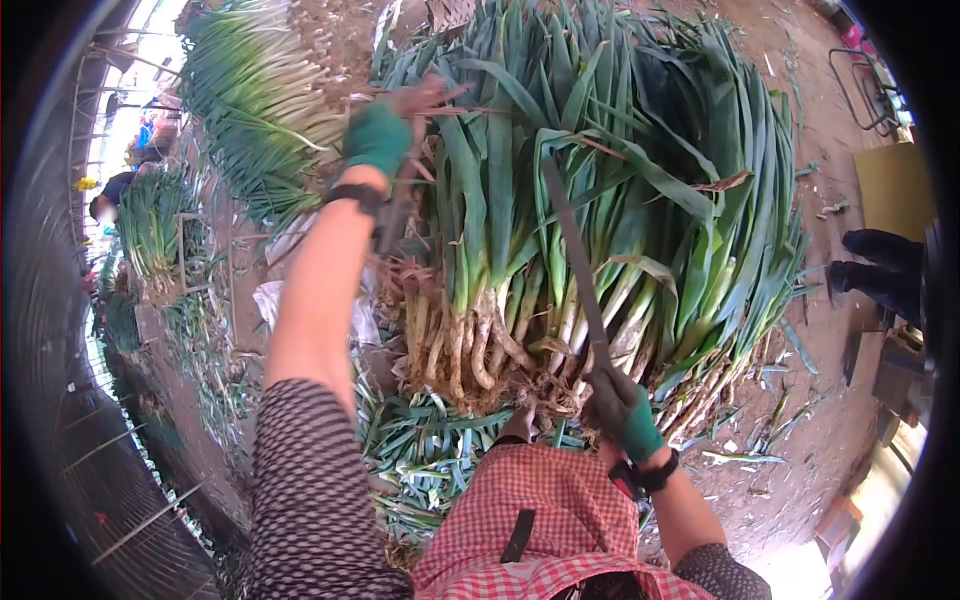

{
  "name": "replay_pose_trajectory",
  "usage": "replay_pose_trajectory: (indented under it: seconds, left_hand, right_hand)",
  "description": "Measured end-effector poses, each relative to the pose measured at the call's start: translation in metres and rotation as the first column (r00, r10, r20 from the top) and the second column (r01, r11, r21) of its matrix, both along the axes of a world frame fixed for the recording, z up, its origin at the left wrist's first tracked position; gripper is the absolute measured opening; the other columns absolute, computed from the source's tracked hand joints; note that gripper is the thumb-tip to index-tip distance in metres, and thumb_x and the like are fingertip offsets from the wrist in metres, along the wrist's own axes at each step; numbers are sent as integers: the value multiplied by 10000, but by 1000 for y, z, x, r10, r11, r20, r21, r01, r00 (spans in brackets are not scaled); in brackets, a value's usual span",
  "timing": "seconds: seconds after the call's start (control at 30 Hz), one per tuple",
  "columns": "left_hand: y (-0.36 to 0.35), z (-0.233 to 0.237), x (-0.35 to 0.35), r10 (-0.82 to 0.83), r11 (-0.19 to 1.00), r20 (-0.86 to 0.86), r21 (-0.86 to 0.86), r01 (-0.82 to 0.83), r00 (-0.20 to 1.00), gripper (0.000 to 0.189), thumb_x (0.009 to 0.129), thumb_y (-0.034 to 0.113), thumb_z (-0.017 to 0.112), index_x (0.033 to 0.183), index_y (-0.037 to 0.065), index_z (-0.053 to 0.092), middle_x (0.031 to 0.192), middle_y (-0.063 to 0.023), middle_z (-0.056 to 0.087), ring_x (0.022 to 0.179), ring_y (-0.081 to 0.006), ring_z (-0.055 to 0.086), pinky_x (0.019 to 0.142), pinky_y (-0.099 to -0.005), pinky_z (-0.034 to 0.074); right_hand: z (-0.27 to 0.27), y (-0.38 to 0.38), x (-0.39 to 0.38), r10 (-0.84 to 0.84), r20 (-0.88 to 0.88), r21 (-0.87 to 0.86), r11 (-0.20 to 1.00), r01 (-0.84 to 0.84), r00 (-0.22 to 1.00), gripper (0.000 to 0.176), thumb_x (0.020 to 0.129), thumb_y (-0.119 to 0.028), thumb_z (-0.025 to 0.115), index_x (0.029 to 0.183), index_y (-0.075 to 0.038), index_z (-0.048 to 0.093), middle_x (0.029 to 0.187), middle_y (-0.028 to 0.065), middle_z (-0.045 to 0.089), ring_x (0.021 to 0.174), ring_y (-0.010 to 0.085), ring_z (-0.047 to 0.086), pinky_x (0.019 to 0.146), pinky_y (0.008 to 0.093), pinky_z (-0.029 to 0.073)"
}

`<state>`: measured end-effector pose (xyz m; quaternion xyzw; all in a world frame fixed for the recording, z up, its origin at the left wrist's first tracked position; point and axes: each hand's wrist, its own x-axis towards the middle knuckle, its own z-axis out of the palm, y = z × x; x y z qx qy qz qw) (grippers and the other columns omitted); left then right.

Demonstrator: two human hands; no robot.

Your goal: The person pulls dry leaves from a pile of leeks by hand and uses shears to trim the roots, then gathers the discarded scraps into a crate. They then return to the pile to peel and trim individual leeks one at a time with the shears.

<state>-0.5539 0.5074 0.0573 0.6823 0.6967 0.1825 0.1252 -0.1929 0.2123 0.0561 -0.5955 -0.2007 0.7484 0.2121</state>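
A large heap of leeks (600,190) lies in front of me, green leaves pointing away and rooted white ends toward me. My right hand (625,415), in a green and dark glove, is closed round the handle of a long knife (575,245), whose blade lies across the leeks. My left hand (390,120), gloved in green, is stretched out at the heap's upper left edge. Its fingers are smeared by motion, with thin reddish strands beside them. Cut green leaf pieces (430,450) lie below the roots.
Thinner green onions (255,110) are spread at the upper left. Another upright bunch (155,220) stands at the far left near a bending person (112,195). On the right are a person's dark legs (880,265) and a yellow board (893,190).
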Motion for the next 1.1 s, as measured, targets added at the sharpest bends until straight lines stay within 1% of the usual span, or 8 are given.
replay_pose_trajectory:
  seconds: [0.17, 0.33, 0.5, 0.63, 0.73, 0.83, 0.93, 1.1]
  left_hand:
    - [68, -157, 33, -87, 982, -146, -181, 60, 985, 437, 920, 209, 542, 1356, 213, 551, 1238, -192, 635, 1121, -409, 611, 933, -476, 495]
    - [60, -144, 56, -83, 887, -235, -460, -35, 968, 476, 869, 281, 586, 1318, 125, 561, 1146, -230, 658, 1065, -408, 632, 913, -472, 492]
    - [34, -126, 56, -352, 736, -239, -668, 110, 905, 497, 838, 427, 597, 1219, 114, 661, 1077, -219, 681, 1022, -387, 660, 901, -444, 515]
    - [23, -116, 52, 21, 883, -102, -465, -67, 995, 443, 868, 366, 619, 1237, 121, 648, 1134, -201, 673, 1084, -387, 629, 969, -442, 481]
    - [38, -139, 35, -163, 964, 14, 215, 156, 987, 376, 878, 269, 617, 1220, 116, 649, 1126, -207, 672, 1066, -391, 633, 954, -460, 485]
    - [57, -162, 46, -199, 962, -54, 180, 206, 979, 357, 869, 237, 608, 1202, 116, 648, 1095, -212, 673, 1030, -405, 638, 917, -464, 498]
    - [57, -157, 66, -193, 949, -185, -285, 135, 964, 372, 867, 267, 602, 1207, 121, 640, 1099, -212, 673, 1016, -409, 638, 900, -456, 498]
    - [45, -154, 51, -159, 888, 8, -437, 146, 987, 416, 876, 351, 625, 1243, 156, 640, 1052, -171, 700, 987, -348, 664, 894, -412, 497]
  right_hand:
    - [-58, 81, -53, 37, -106, 12, 999, -36, 994, 260, 991, -253, 553, 1085, -20, 622, 691, -3, 578, 506, 86, 521, 453, 240, 403]
    - [-114, 103, -67, 15, -177, -19, 1000, -19, 984, 273, 954, -257, 568, 1057, -10, 624, 718, 71, 625, 532, 146, 583, 462, 291, 464]
    - [-112, 164, -102, -37, -155, 119, 991, 56, 987, 258, 940, -255, 567, 976, -3, 608, 704, 62, 616, 564, 156, 582, 501, 305, 472]
    - [-138, 193, -120, -107, -150, 248, 958, 143, 983, 246, 936, -281, 567, 972, -41, 605, 665, 52, 586, 509, 156, 535, 448, 325, 428]
    - [-150, 153, -118, -86, -8, 341, 936, 83, 996, 240, 953, -289, 559, 1006, -61, 613, 668, 24, 580, 520, 138, 523, 469, 310, 416]
    - [-161, 119, -105, -31, 166, 418, 908, -42, 986, 259, 963, -283, 552, 1047, -49, 627, 670, 19, 585, 538, 131, 541, 495, 300, 429]
    - [-172, 126, -107, -104, 138, 427, 903, 35, 985, 250, 958, -273, 561, 1035, -50, 643, 667, 28, 580, 528, 142, 526, 491, 320, 428]
    - [-260, 192, -149, -165, -89, 522, 832, 187, 982, 212, 940, -261, 569, 982, -69, 648, 705, 83, 617, 633, 157, 588, 586, 361, 470]
